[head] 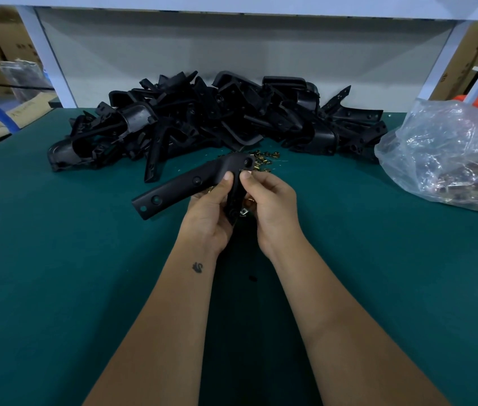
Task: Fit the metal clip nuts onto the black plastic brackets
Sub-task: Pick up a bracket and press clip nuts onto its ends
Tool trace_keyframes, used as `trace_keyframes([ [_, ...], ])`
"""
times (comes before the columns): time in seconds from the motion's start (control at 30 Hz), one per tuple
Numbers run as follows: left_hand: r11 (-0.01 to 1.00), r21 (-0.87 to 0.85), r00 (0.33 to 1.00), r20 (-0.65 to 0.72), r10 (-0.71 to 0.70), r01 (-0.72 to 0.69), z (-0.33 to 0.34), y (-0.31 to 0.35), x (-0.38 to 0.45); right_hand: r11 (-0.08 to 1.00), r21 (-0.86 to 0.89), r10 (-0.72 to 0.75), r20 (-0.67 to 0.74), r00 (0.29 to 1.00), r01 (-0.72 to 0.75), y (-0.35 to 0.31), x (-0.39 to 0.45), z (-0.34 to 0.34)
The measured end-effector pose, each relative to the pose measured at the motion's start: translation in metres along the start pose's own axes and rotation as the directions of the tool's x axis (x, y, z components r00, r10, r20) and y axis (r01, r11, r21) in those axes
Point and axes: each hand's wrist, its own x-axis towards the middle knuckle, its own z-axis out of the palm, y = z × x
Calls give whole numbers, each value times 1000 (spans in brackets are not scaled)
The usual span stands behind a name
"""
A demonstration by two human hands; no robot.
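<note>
Both hands are raised together over the green mat-covered surface [56,273] and hold one black angled plastic bracket [191,181]. The left hand [211,218] grips the bracket near its bend, thumb pressed on the upper face, fingers curled underneath. The right hand [273,206] closes on the bracket's shorter leg, thumb tip just beside the left thumb, fingers wrapped behind. The bracket's long arm, with several holes, extends to the left of the left hand and slopes downward. A small metal clip nut [243,211] shows between the two palms at the lower end of the short leg; whether it is seated on the bracket cannot be told. Beyond the hands, just past the bracket's bend, lies a loose scatter of brass-coloured metal clip nuts [267,161] on the surface. Farther beyond, a large heap of black plastic brackets [217,115] spreads across the back of the surface. Well to the right of the right hand sits a crumpled clear plastic bag [449,153] holding more metal parts.
</note>
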Motion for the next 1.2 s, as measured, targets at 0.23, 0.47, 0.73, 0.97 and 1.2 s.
trace_keyframes([
  [0.23,1000,9,995,-100,-15,16,2,-1,-3,749,-570,-380,47,924,337,11,-7,10],
  [0.47,998,-29,997,-60,-56,55,-1,-1,-4,627,-662,-455,115,883,410,13,-9,13],
  [0.73,968,-250,998,-57,-12,-2,-4,8,0,556,-765,-404,93,910,325,4,2,-10],
  [0.97,934,-350,994,-102,38,-71,-6,14,6,289,-957,-165,-53,985,-3,-3,18,-42],
  [1.2,956,-290,997,-79,17,-39,-4,10,6,262,-964,-202,-13,979,42,0,20,-41],
])
